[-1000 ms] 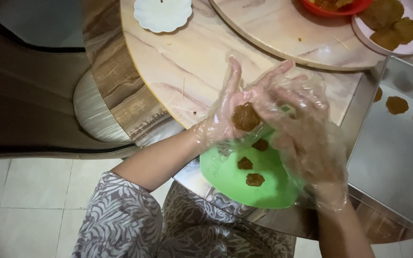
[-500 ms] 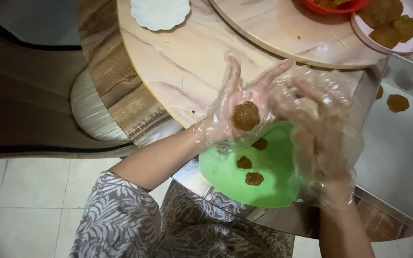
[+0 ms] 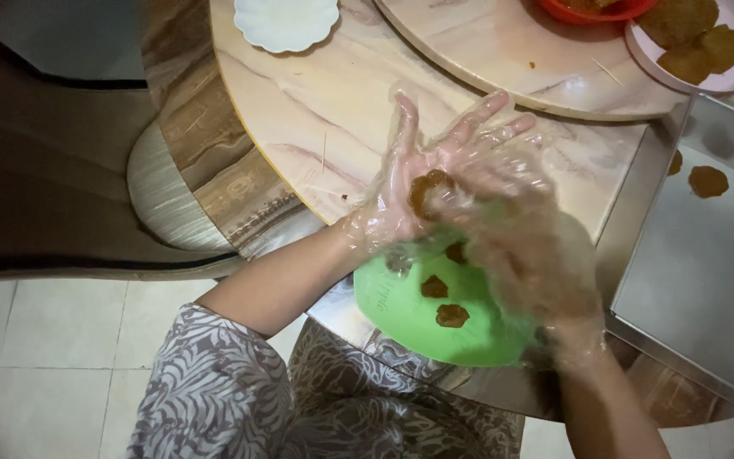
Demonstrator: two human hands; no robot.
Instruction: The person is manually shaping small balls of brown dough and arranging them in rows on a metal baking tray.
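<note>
We held the brown patty in our left hand, its grip spread wide at centre frame; our right hand, blurred, seemingly pressed it from the right.

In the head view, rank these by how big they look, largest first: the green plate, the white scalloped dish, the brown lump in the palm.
1. Green plate, though the hands cover part of it and it sits nearer the camera.
2. White scalloped dish, cut off by the top edge, so its full size is unsure.
3. Brown lump in the left hand, clearly smallest.
</note>
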